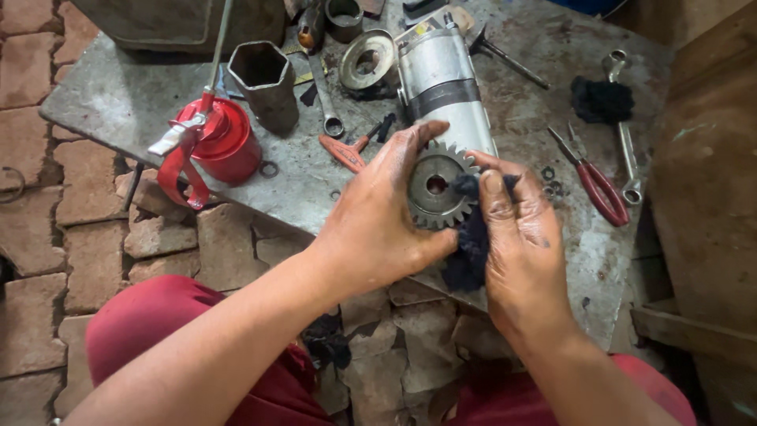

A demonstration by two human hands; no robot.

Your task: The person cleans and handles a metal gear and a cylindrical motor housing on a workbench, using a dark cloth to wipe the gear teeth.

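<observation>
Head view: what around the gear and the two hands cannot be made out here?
- Gear: near rim hidden by left hand.
- Dark rag: mostly covered by right hand.
- Silver cylinder: near end hidden behind gear.
- Oil can: spout tip cut off by top edge.

The head camera looks steeply down, close over the metal work slab (118,102) and brick floor (47,205).

The left hand (378,213) covered part of the gear (436,188); the right hand (520,237) hid much of the dark rag (471,244). The bench (118,95) ran past the top edge.
</observation>
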